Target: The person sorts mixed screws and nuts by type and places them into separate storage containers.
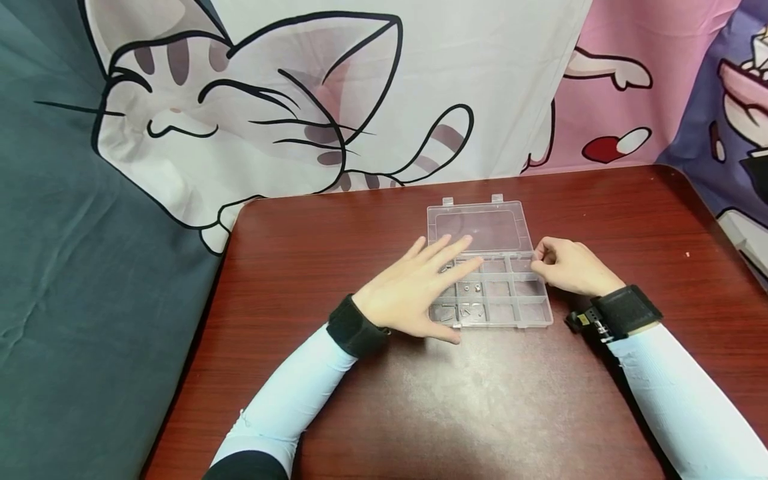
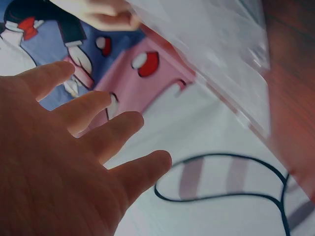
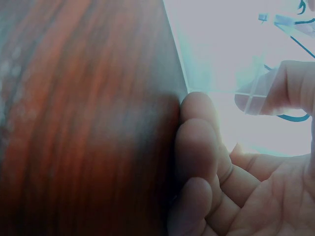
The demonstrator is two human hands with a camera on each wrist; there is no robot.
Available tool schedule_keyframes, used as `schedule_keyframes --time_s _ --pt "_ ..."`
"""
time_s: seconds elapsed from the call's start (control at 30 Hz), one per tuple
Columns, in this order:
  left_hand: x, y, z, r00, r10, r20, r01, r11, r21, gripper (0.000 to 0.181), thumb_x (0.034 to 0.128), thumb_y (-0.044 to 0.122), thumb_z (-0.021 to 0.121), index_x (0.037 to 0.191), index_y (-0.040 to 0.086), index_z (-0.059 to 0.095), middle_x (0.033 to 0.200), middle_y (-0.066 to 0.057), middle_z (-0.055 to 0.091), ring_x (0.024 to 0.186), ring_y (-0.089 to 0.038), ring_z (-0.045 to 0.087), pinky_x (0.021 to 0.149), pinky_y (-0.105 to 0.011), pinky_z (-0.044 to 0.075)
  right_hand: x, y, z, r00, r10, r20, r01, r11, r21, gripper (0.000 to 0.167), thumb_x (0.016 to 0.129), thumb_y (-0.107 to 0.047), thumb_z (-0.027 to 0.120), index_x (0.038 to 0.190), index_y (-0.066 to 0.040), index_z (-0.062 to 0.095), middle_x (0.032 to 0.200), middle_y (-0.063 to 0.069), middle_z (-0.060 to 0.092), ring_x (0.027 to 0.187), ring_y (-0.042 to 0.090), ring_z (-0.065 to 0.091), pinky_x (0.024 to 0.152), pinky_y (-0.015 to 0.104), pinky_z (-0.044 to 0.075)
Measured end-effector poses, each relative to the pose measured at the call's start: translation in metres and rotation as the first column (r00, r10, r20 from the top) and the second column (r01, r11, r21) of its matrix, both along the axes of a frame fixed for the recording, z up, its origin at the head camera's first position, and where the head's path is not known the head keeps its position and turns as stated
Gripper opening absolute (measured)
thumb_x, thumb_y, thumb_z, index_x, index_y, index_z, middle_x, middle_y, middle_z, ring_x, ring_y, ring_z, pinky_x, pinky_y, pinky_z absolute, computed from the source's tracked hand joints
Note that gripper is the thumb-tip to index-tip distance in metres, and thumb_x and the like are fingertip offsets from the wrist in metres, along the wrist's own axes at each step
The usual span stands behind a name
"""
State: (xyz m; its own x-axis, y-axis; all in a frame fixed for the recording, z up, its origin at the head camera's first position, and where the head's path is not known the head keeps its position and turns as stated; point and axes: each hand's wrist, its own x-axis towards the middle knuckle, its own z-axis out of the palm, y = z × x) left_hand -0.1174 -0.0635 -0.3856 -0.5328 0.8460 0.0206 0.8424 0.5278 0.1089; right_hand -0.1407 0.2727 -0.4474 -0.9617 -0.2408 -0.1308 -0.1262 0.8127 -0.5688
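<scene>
A clear plastic compartment box (image 1: 504, 325) lies on the table with its lid (image 1: 480, 227) swung back, away from me. Small metal pieces (image 1: 477, 288) sit in some of the left compartments; their exact kind is too small to tell. My left hand (image 1: 414, 290) is spread over the box's left side, fingers straight and holding nothing; it covers part of those compartments. At the box's right edge, my right hand (image 1: 567, 265) pinches the side near the hinge. In the right wrist view, its thumb (image 3: 290, 91) and curled fingers (image 3: 197, 147) lie at the clear plastic.
The reddish-brown wooden table (image 1: 492, 413) extends around the box. A printed cat curtain (image 1: 420, 80) hangs behind its far edge, with pink and blue cloth at the right. Grey-green cloth (image 1: 90, 300) is at the left. A tiny pale speck (image 1: 687, 254) lies right of the box.
</scene>
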Motion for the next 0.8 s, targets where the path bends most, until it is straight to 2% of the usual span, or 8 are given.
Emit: schedule_keyframes --time_s 0.1,0.2,0.3,0.37,0.47,0.57,0.8 --pt "-0.005 -0.016 -0.001 1.0 0.02 -0.002 -0.02 0.999 0.027 0.116 0.074 0.081 0.071 0.166 0.03 0.02 0.175 -0.003 0.014 0.16 -0.03 0.022 0.125 -0.063 0.021 0.0 0.0 0.0 1.0 -0.001 -0.007 0.001 1.0 0.004 0.012 0.093 -0.021 0.064 0.092 -0.01 0.06 0.071 0.0 0.063 0.065 0.015 0.057 0.062 0.03 0.041" --pt "-0.009 -0.031 -0.004 1.0 0.007 -0.009 -0.006 0.999 0.05 0.103 0.0788 0.068 0.076 0.162 0.025 0.033 0.169 -0.008 0.032 0.154 -0.029 0.036 0.124 -0.057 0.028 0.0 0.0 0.001 1.0 -0.006 -0.007 0.006 1.0 0.005 0.012 0.093 -0.021 0.065 0.092 -0.01 0.06 0.071 0.0 0.063 0.064 0.014 0.056 0.062 0.03 0.041" --pt "-0.013 -0.042 -0.006 0.999 -0.023 -0.038 0.026 0.997 0.071 0.08 0.0839 0.048 0.079 0.152 0.019 0.05 0.152 -0.007 0.052 0.136 -0.025 0.054 0.114 -0.045 0.043 0.0 0.0 0.001 1.0 -0.01 -0.003 0.01 1.0 0.008 0.012 0.093 -0.022 0.065 0.091 -0.011 0.06 0.07 0.0 0.063 0.064 0.014 0.056 0.062 0.03 0.041" --pt "-0.015 -0.047 -0.007 0.997 -0.04 -0.066 0.045 0.996 0.078 0.063 0.0851 0.035 0.079 0.142 0.016 0.059 0.136 -0.004 0.061 0.119 -0.022 0.061 0.103 -0.039 0.049 0.0 -0.001 0.001 1.0 -0.013 0.001 0.013 1.0 0.009 0.012 0.092 -0.022 0.065 0.091 -0.011 0.06 0.07 0.0 0.064 0.065 0.014 0.056 0.062 0.03 0.041" --pt "-0.016 -0.053 -0.01 0.993 -0.051 -0.107 0.059 0.996 0.072 0.044 0.0845 0.025 0.079 0.125 0.014 0.068 0.113 0.0 0.063 0.098 -0.019 0.062 0.089 -0.034 0.052 0.0 -0.001 0.002 1.0 -0.012 0.004 0.012 1.0 0.01 0.012 0.092 -0.022 0.065 0.091 -0.011 0.06 0.07 -0.001 0.064 0.065 0.014 0.057 0.062 0.03 0.04" --pt "-0.016 -0.055 -0.014 0.992 -0.05 -0.118 0.058 0.996 0.063 0.03 0.0831 0.019 0.079 0.111 0.014 0.07 0.097 0.001 0.059 0.086 -0.017 0.059 0.081 -0.032 0.053 0.0 -0.001 0.001 1.0 -0.013 0.003 0.013 1.0 0.011 0.012 0.092 -0.022 0.065 0.091 -0.011 0.06 0.071 0.0 0.064 0.065 0.014 0.057 0.062 0.03 0.041" --pt "-0.017 -0.054 -0.027 0.995 -0.056 -0.087 0.058 0.998 0.022 0.015 0.0812 0.012 0.076 0.09 0.017 0.066 0.083 0.004 0.052 0.074 -0.014 0.056 0.073 -0.031 0.053 0.001 -0.001 0.002 1.0 -0.013 0.004 0.013 1.0 0.006 0.012 0.092 -0.021 0.065 0.091 -0.011 0.06 0.071 0.0 0.064 0.065 0.014 0.057 0.061 0.03 0.04"
